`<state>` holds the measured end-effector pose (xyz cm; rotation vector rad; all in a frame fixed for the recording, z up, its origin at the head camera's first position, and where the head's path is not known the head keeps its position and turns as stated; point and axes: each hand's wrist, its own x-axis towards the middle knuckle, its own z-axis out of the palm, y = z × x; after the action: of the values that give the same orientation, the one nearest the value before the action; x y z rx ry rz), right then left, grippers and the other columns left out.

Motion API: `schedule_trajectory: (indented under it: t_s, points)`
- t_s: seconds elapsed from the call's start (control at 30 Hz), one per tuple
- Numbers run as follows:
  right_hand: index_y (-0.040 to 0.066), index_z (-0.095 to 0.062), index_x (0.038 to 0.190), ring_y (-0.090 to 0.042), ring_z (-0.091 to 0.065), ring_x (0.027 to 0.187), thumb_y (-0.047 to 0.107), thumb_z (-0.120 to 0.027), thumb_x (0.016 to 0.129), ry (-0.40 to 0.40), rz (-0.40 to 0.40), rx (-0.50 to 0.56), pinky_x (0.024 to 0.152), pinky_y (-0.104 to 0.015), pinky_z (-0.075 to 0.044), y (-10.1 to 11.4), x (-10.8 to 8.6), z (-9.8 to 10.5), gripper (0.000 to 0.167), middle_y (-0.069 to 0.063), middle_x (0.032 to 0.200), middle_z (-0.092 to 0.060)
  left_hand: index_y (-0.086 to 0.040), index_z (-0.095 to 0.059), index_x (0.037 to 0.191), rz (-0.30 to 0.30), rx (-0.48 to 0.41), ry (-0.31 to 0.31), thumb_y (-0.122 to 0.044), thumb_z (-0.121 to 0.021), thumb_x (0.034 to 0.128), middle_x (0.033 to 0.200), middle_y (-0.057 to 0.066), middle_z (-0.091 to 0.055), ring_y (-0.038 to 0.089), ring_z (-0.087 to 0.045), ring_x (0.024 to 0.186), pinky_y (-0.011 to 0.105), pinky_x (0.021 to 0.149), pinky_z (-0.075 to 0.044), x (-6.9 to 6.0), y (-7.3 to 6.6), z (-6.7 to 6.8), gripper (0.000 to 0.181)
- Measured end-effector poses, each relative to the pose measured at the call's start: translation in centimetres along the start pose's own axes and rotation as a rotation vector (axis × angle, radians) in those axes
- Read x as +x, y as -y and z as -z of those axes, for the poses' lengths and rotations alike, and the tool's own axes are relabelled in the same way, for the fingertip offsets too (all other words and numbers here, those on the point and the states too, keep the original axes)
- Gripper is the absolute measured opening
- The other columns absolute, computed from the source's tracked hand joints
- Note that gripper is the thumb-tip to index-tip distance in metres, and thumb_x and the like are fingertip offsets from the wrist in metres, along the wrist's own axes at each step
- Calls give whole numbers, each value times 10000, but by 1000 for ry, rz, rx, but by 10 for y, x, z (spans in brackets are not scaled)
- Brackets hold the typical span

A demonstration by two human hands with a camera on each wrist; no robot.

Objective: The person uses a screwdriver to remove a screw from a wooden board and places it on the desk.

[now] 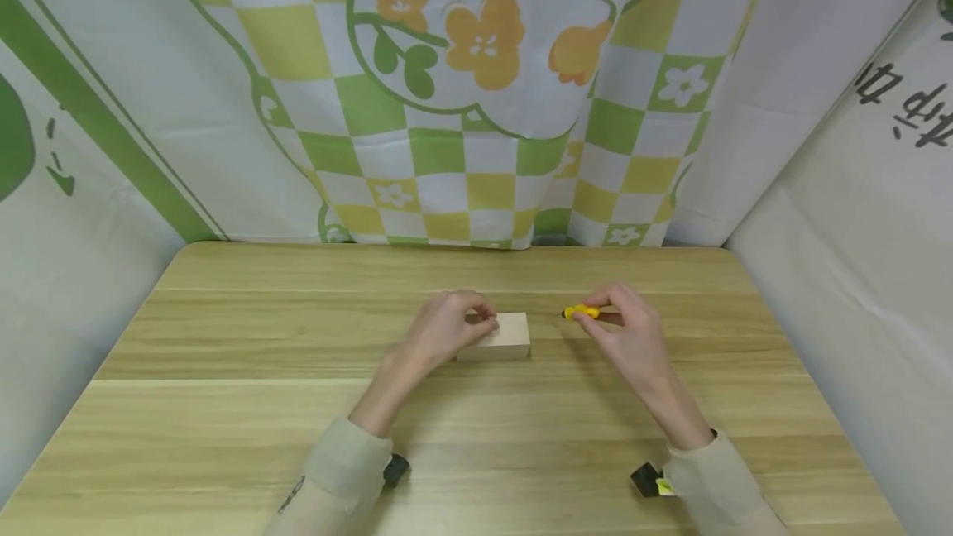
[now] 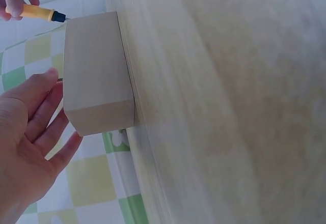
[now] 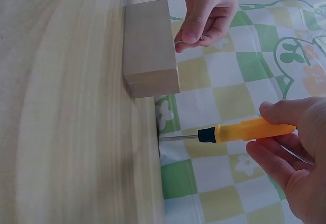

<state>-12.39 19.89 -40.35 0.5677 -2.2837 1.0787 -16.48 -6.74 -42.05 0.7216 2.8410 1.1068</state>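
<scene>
A pale wooden block [image 1: 512, 327] lies on the table in front of me. My left hand [image 1: 444, 327] is at the block's top face, thumb and forefinger pinching a small metal screw [image 3: 189, 40] that stands with one end at that face; whether it has entered the wood I cannot tell. To the right of the block, my right hand [image 1: 631, 336] holds a screwdriver [image 3: 249, 130] by its yellow handle. Its black collar and thin metal shaft point down toward the table, apart from the block and screw. In the left wrist view the block [image 2: 97, 63] hides some left fingertips.
The wood-grain table [image 1: 246, 428] extends around the block on all sides. Behind its far edge hangs a green and yellow checked curtain [image 1: 439, 151]. White cloth panels [image 1: 841, 271] border the sides. A dark device [image 1: 646, 480] sits at the right wrist.
</scene>
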Motion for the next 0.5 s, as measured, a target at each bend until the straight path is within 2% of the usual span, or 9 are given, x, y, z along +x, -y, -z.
schedule_trajectory:
  t_s: [0.2, 0.5]
  points:
    - [18, -656, 820, -214, -682, 819, -87, -847, 689, 1, 32, -24, 677, -244, -610, -5, -5, -1, 254, -75, 888, -680, -155, -758, 913, -24, 9, -27, -234, -761, 877, 922, -15, -771, 136, -731, 857, 304, 778, -595, 0, 0, -1, 87]
    - [37, -638, 815, -173, -665, 817, -81, -830, 717, 58, -27, -67, 694, -308, -623, -3, -13, -1, 245, -48, 885, -650, -158, -738, 920, -12, -5, -63, -255, -758, 879, 912, -8, -768, 165, -733, 837, 338, 761, -587, 1, -2, 1, 108]
